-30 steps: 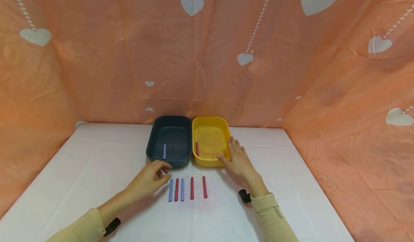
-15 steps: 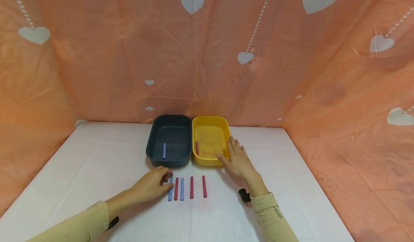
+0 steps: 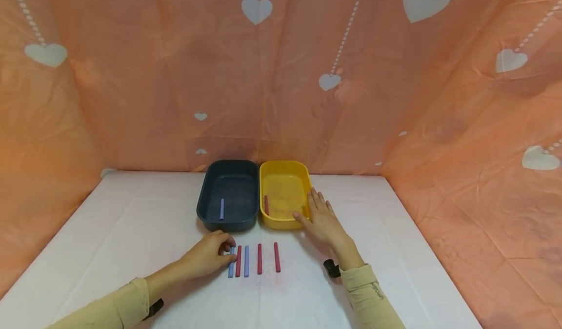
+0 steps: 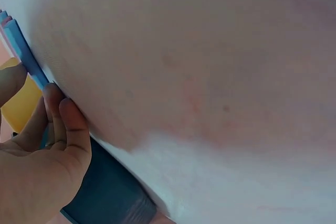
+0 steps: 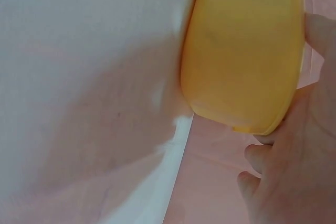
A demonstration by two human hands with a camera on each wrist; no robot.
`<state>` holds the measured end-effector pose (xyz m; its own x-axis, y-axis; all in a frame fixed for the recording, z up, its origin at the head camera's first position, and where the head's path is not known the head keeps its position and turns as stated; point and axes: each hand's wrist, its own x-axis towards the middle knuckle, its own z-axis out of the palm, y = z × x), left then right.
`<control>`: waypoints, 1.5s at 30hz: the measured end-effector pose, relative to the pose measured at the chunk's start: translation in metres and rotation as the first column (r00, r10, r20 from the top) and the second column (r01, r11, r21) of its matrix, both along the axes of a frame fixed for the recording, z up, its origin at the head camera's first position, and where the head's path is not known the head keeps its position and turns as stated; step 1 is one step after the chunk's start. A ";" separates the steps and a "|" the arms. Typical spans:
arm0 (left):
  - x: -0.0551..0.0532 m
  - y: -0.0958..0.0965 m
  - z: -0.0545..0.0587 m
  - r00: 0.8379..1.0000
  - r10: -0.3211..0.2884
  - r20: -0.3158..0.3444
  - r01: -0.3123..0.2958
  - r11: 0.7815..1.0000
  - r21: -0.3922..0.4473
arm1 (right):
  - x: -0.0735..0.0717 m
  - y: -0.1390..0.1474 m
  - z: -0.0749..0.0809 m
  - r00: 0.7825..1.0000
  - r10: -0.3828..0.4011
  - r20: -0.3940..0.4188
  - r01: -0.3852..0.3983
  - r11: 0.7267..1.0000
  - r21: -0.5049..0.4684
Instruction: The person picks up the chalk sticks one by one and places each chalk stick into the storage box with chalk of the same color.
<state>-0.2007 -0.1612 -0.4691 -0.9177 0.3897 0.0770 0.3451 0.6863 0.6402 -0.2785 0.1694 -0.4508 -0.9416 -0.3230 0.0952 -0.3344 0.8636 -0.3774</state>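
Head view: the left grip (image 3: 205, 256) pinches the leftmost blue stick (image 3: 230, 271), on the surface (image 3: 145, 226) before the dark tray (image 3: 226, 226); the right grip (image 3: 324, 225), relaxed with fingers extended, touches the yellow tray (image 3: 278, 223)

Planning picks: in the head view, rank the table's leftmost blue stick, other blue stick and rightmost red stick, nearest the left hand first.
1. Leftmost blue stick, at the left hand.
2. Other blue stick, mid-row.
3. Rightmost red stick, row's right end.
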 end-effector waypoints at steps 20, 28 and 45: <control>0.004 0.005 0.000 0.996 0.042 0.074 -0.055 0.982 0.182 | 0.001 0.000 0.001 1.000 0.003 0.007 -0.003 1.000 -0.008; 0.007 0.008 0.000 0.990 0.042 0.138 -0.082 0.952 0.296 | 0.001 -0.001 0.000 1.000 0.000 0.007 0.001 1.000 -0.017; 0.007 0.010 0.009 0.973 0.070 0.222 -0.156 0.906 0.394 | 0.001 0.000 0.000 1.000 -0.002 0.018 0.002 1.000 -0.010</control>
<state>-0.1940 -0.1512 -0.4605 -0.9665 0.2562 0.0185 0.1180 0.3786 0.9180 -0.2779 0.1694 -0.4511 -0.9438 -0.3202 0.0815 -0.3257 0.8606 -0.3915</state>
